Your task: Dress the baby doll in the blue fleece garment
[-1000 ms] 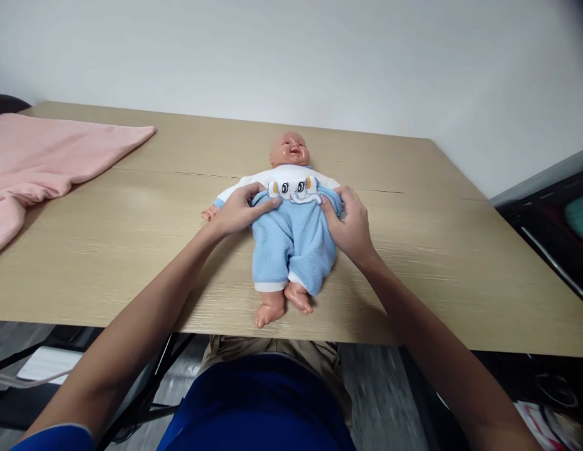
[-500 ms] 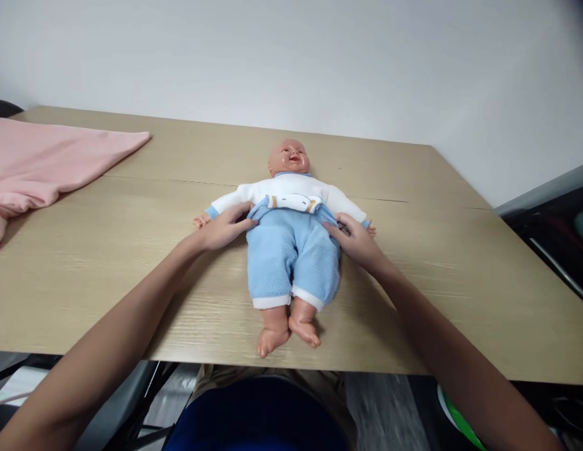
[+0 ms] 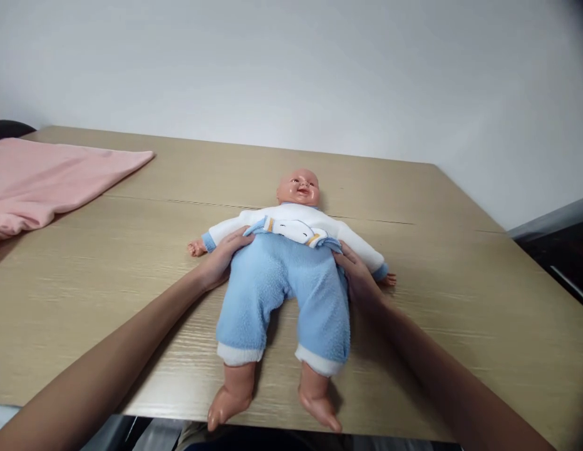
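Note:
A baby doll (image 3: 298, 186) lies on its back on the wooden table (image 3: 131, 250), feet toward me and hanging over the near edge. It wears a white top (image 3: 295, 225) and light blue fleece trousers (image 3: 291, 294). My left hand (image 3: 220, 260) holds the trousers at the doll's left-side waist, just under its arm. My right hand (image 3: 359, 279) grips the other side of the waist, partly tucked behind the blue fabric. The top is bunched up above the waistband.
A pink cloth (image 3: 47, 181) lies spread at the table's far left corner. A white wall stands behind the table. A dark piece of furniture (image 3: 558, 250) sits off the table's right side.
The doll has slid toward me with its legs now spread and reaching the table edge. Both hands stayed at the trousers' waist and came back with it.

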Demonstrator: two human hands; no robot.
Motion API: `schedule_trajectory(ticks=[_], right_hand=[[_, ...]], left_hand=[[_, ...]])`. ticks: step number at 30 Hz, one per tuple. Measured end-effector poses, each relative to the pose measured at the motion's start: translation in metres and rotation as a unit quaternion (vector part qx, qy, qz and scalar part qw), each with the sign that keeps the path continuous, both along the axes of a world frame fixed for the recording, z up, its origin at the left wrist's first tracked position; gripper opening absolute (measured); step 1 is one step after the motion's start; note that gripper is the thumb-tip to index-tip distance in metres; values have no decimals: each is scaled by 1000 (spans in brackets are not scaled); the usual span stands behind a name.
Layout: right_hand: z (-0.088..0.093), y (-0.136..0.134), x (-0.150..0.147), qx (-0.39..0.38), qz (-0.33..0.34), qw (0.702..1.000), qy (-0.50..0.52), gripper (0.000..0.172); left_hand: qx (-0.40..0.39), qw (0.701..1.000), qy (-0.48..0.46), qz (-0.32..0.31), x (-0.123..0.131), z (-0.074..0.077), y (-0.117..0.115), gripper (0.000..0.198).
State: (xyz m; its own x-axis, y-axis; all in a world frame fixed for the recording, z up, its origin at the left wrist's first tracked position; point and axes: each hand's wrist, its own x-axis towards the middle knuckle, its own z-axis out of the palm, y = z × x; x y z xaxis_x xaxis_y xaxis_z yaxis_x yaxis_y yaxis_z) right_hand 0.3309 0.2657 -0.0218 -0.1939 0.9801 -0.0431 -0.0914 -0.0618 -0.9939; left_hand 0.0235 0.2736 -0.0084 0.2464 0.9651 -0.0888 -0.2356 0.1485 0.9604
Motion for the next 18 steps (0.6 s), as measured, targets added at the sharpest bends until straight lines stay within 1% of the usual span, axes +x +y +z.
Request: schedule_trajectory(ticks=[2,4,7,9,10,11,12,13,15,16,18], right_hand=[[4,-5,5,51,-11,997,-52,24],[12,-11,7,110,-26,985,-126,22],[33,-16,2,201,-54,947,-243,23],[48,-13,-7,259,-64,916,-300,22],[54,-8,-12,281,-62,905,-313,21],[59,-2,-18,290,-55,904,-311,21],[63,6,-24,283,-46,912,-292,21],[64,14,-30,259,-38,929,-262,23],[63,30,-37,183,-26,963,-198,28],[61,36,-38,149,-25,972,-180,32],[58,43,-36,117,-43,972,-197,37]], left_hand=[[45,998,49,10,-4,2,0,28],[114,987,117,4,-8,5,0,32],[198,964,177,-4,-8,15,3,31],[214,956,197,-23,-6,25,9,30],[213,955,202,-43,-6,31,13,30],[208,955,199,-64,-5,37,18,32],[200,958,190,-83,-5,43,22,33],[188,961,177,-98,-5,48,27,34],[162,965,171,-119,-5,55,36,36],[152,962,189,-128,-5,56,39,37],[160,940,260,-152,-6,57,45,40]])
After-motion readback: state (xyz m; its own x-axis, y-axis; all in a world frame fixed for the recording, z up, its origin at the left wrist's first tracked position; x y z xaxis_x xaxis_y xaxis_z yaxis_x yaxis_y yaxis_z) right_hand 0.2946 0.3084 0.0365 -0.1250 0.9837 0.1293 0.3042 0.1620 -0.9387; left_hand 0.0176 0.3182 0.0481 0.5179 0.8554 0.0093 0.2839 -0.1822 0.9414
